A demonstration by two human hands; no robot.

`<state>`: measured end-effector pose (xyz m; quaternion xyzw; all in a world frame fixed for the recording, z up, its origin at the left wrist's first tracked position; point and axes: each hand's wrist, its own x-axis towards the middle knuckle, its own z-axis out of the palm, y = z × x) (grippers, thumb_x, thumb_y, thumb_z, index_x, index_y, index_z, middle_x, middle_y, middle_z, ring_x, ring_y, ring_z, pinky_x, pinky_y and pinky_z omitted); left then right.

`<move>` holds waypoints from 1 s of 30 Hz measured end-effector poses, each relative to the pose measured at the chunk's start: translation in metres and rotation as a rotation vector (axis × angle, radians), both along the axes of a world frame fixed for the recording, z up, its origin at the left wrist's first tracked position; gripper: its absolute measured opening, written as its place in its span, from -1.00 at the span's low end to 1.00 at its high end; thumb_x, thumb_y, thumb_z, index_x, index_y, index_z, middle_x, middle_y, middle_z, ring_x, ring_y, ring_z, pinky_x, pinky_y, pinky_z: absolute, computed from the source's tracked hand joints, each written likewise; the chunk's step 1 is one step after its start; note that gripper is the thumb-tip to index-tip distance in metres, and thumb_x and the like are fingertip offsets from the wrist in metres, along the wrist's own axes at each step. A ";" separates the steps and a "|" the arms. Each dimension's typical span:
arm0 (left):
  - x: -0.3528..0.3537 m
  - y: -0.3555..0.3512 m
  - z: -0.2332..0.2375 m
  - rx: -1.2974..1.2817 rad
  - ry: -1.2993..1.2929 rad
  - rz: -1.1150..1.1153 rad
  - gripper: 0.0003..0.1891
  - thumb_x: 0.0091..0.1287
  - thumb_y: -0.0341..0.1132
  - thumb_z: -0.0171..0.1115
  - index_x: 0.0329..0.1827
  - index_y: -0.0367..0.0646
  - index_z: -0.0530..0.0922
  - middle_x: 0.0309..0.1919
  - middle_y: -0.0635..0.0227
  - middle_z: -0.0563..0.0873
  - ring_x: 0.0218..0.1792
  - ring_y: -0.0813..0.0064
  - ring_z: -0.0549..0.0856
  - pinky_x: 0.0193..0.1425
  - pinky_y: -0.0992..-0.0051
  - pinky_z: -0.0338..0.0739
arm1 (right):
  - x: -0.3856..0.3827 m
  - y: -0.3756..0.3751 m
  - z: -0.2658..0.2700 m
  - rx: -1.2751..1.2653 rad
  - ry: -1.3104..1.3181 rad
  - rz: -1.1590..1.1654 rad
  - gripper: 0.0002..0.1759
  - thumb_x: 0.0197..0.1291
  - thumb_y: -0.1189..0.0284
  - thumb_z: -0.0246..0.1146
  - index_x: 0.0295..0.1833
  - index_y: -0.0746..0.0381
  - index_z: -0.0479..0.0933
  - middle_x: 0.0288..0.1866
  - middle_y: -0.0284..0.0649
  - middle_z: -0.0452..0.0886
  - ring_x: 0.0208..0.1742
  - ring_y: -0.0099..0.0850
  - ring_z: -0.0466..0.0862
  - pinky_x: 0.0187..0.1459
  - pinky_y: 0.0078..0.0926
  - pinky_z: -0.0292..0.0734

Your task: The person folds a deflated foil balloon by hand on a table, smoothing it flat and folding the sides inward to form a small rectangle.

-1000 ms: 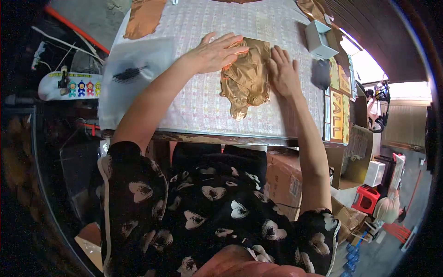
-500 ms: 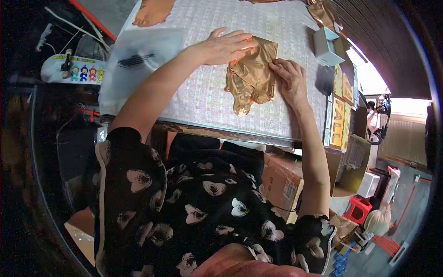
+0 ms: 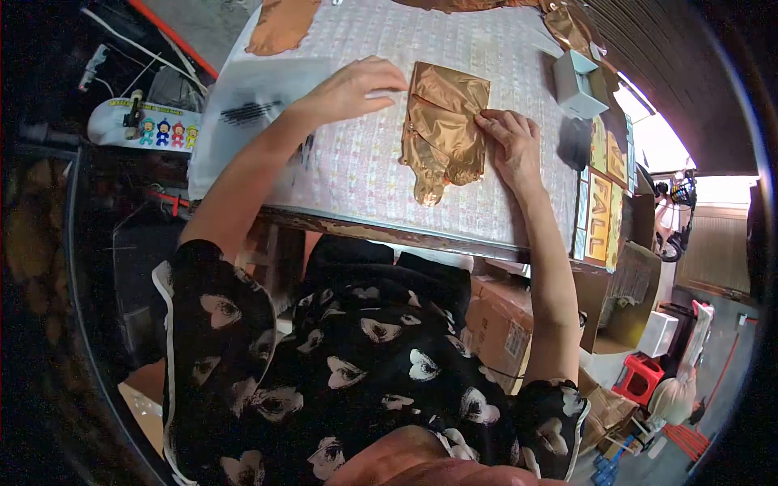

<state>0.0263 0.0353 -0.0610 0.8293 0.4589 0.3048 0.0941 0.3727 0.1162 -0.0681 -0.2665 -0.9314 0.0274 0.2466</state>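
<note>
A deflated gold foil balloon (image 3: 448, 121), folded into a rough rectangle, lies on the cloth-covered table in front of me. Crumpled ends stick out at its near side. My right hand (image 3: 512, 144) is at its right edge, fingers bent and thumb and forefinger pinched on the foil. Left of the balloon, my left hand (image 3: 356, 89) is raised over the cloth, apart from the foil. Its fingers are stretched toward the foil with the thumb spread, and nothing is in them.
A clear plastic bag (image 3: 243, 150) with dark print lies at the table's left. More copper foil (image 3: 281, 26) lies at the far left, and gold foil (image 3: 567, 28) at the far right. An open white box (image 3: 579, 85) and yellow lettered packs (image 3: 601, 223) line the right edge.
My left hand has lifted off the foil balloon and moved left, uncovering its upper left part. My right hand stays at the right edge. The view has shifted slightly.
</note>
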 end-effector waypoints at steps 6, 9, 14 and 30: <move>0.014 0.004 0.008 0.189 0.152 -0.111 -0.72 0.22 -0.44 0.38 0.00 -0.25 0.68 0.03 0.23 0.72 0.15 0.18 0.67 0.28 0.22 0.59 | -0.003 -0.001 0.001 0.053 0.009 -0.005 -0.71 0.27 0.45 0.39 0.10 0.02 0.77 0.11 -0.41 0.76 0.17 -0.30 0.66 0.29 -0.22 0.38; 0.022 0.010 0.013 0.232 0.154 -0.152 -0.75 0.15 -0.49 0.35 -0.09 -0.22 0.64 -0.01 0.30 0.70 0.12 0.24 0.63 0.26 0.27 0.58 | -0.003 -0.001 0.001 0.046 0.013 -0.016 -0.70 0.27 0.45 0.40 0.11 0.01 0.77 0.11 -0.42 0.76 0.17 -0.29 0.66 0.29 -0.21 0.38; 0.027 0.009 0.018 0.273 0.254 -0.191 -0.86 0.18 -0.46 0.33 -0.23 -0.20 0.57 -0.17 0.35 0.65 -0.01 0.30 0.65 0.12 0.33 0.62 | -0.002 -0.001 -0.001 0.040 0.013 -0.022 -0.70 0.28 0.44 0.39 0.12 0.00 0.77 0.11 -0.42 0.76 0.18 -0.30 0.66 0.29 -0.22 0.37; 0.019 0.000 0.018 0.071 0.228 -0.349 -0.75 0.22 -0.50 0.32 -0.04 -0.25 0.70 0.06 0.27 0.78 0.07 0.23 0.79 0.08 0.32 0.77 | 0.001 0.001 -0.007 0.020 0.032 -0.043 -0.72 0.32 0.38 0.37 0.11 -0.03 0.78 0.10 -0.45 0.77 0.18 -0.35 0.66 0.28 -0.21 0.36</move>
